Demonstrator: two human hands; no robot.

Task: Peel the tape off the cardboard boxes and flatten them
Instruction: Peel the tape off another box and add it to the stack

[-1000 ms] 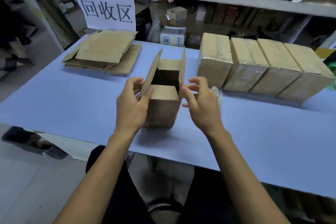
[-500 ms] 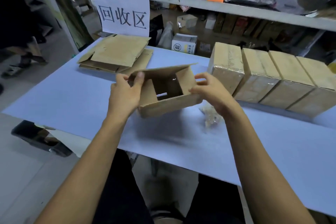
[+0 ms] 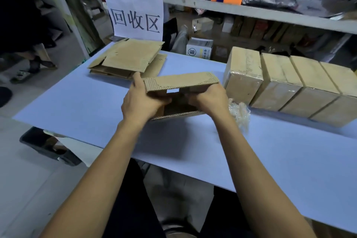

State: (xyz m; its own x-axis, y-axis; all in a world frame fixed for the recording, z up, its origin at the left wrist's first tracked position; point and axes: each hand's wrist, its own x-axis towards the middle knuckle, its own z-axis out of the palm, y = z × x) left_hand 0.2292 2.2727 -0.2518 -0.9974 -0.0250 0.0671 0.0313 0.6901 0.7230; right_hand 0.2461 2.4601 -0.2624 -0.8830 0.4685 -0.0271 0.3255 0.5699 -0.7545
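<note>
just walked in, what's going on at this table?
A person is collapsing an opened cardboard box with both hands: the left hand grips its left end, the right hand its right end. It is partly squashed, not yet flat. A stack of flattened boxes lies under the paper sign. A row of taped boxes waits on the right, and a wad of peeled tape sits beside the right hand.

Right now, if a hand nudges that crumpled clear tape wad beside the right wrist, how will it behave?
The crumpled clear tape wad is probably very light and would likely skid or tumble across the smooth pale blue table. Its loose, wrinkled shape suggests it squashes easily. Peeled tape may still be sticky and cling to fingers.
</note>
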